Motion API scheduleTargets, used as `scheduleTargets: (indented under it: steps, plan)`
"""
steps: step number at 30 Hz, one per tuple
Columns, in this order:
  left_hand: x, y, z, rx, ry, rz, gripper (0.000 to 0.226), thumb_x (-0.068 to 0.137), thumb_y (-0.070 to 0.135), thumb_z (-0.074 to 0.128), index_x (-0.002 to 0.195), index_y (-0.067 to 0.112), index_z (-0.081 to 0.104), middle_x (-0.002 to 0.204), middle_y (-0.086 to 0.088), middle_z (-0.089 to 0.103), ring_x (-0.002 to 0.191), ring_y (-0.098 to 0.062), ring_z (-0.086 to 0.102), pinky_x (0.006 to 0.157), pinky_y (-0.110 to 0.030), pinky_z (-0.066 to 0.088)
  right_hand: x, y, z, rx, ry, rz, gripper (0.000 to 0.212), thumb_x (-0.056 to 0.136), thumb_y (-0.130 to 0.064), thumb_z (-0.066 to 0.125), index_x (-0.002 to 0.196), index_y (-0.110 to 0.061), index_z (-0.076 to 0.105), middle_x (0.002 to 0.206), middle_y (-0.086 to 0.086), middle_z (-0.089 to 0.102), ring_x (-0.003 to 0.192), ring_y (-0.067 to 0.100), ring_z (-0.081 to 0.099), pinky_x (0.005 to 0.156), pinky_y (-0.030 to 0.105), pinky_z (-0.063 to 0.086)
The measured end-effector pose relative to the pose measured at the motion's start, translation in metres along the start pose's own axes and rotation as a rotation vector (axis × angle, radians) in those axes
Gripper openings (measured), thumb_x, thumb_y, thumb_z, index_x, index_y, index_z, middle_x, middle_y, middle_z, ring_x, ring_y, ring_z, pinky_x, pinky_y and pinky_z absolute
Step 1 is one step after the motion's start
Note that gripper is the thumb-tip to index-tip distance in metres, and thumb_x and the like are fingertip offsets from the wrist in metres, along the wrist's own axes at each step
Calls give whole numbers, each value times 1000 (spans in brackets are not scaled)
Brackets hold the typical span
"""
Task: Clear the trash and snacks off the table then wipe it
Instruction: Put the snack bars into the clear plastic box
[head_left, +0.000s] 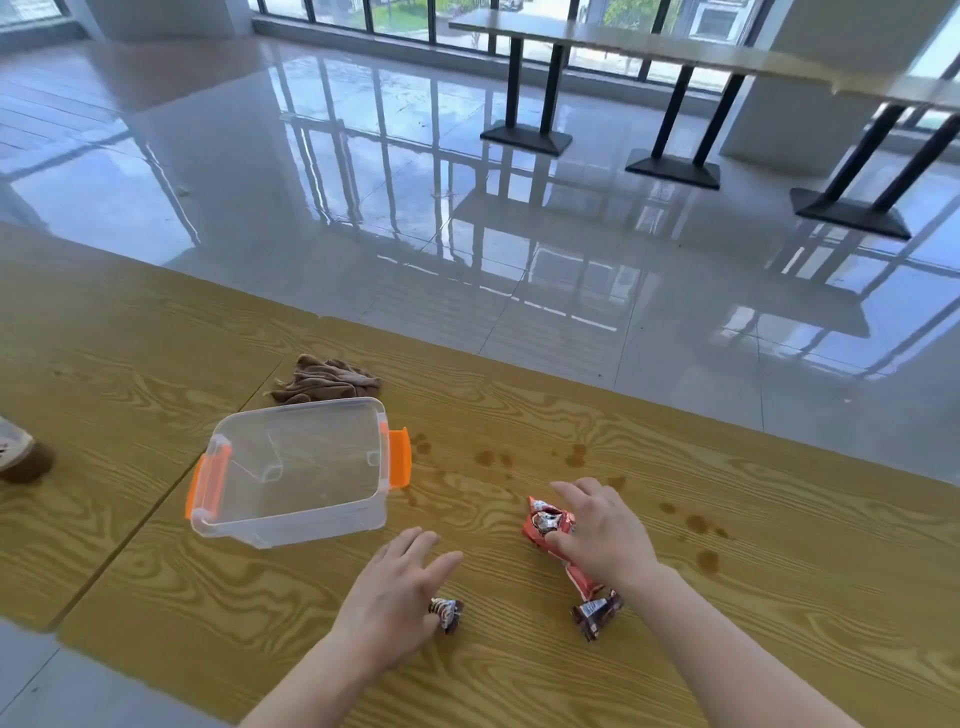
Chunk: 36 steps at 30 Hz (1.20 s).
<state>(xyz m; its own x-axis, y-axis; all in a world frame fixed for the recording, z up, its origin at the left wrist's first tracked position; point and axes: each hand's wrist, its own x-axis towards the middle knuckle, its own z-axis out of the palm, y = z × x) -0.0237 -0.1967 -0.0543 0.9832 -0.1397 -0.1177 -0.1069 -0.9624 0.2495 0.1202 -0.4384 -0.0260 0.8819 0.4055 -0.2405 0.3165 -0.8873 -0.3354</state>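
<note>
Bright window daylight glares off the floor (363, 182); wide-angle edges bend.

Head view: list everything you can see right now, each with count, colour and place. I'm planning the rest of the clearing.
plastic box: one, clear with orange latches, no lid, left of centre on the table
cloth: one, brown, crumpled, just behind the box
red wrapper: one, red and white, under the right hand
dark snack packets: two, brown; one by the left hand, one by the right wrist
cup: one, brown contents, left edge, mostly cut off
stains: several brown spots, right of the box
table: one, yellow wood grain
other tables: black legs, by the windows
left hand: fingers spread, touching one packet
right hand: fingers on the red wrapper
</note>
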Motion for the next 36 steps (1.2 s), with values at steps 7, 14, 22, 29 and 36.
scheduleTargets:
  steps: [7,14,22,29,36]
  plan:
    - [5,-4,24,22,-153,-89,65,69,12,62,129,34,53,118,4,55,112,-22,52,90,-37,44,17,1,14,-103,-163,-48,80,80,-53,72,148,-41,31,143,-5,41,129,19,38,102,38,44]
    - [2,-10,33,28,-118,-97,37,69,10,62,99,31,62,91,6,54,81,-18,54,63,-30,42,18,-7,30,-112,-150,-80,76,79,-49,73,145,-40,36,144,-5,39,126,20,38,98,37,46]
    - [3,-11,35,10,-142,-164,37,50,9,74,76,32,60,69,13,47,61,-11,49,46,-23,26,23,-19,37,-123,-150,-57,49,77,-23,65,125,-28,56,133,1,39,109,24,41,90,34,48]
    - [3,-2,19,-164,-4,-229,33,77,10,55,105,26,59,92,5,52,87,-19,55,60,-36,47,17,-21,30,-57,-40,-72,45,75,-25,68,119,-25,60,133,0,42,106,23,44,90,35,47]
    - [15,6,-14,-156,162,-175,38,70,7,61,104,25,62,85,6,53,75,-18,55,50,-35,47,11,-27,8,-1,38,-114,52,75,-25,71,126,-27,59,138,-1,41,110,22,45,91,31,46]
